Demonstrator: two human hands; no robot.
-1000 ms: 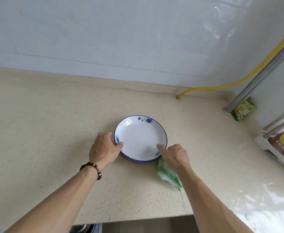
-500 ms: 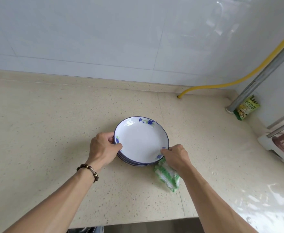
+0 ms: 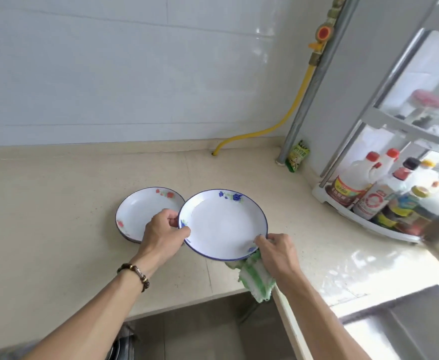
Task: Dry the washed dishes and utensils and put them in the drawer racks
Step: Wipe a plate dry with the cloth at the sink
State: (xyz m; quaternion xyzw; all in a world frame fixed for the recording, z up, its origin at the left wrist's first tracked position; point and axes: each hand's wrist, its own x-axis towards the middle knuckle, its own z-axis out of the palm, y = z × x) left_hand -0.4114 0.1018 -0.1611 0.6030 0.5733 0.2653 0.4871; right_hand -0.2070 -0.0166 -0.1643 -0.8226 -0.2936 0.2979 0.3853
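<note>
A white plate with blue flowers and a blue rim (image 3: 222, 223) is lifted off the counter, held from both sides. My left hand (image 3: 162, 232) grips its left rim. My right hand (image 3: 278, 252) pinches its near right rim together with a green and white striped cloth (image 3: 257, 278) that hangs below the plate. A second white plate with red flowers (image 3: 141, 213) lies on the beige counter (image 3: 57, 203) to the left, partly behind my left hand.
A white corner rack (image 3: 364, 218) with several sauce bottles stands at the right. A yellow hose (image 3: 286, 120) and a metal pipe (image 3: 309, 84) run up the wall corner. A green packet (image 3: 297, 155) leans there. A steel sink (image 3: 408, 320) lies at bottom right.
Both hands have lifted the blue-flowered plate off the stack and moved it right, uncovering the red-flowered plate beneath. The cloth rose with my right hand. The view has shifted right.
</note>
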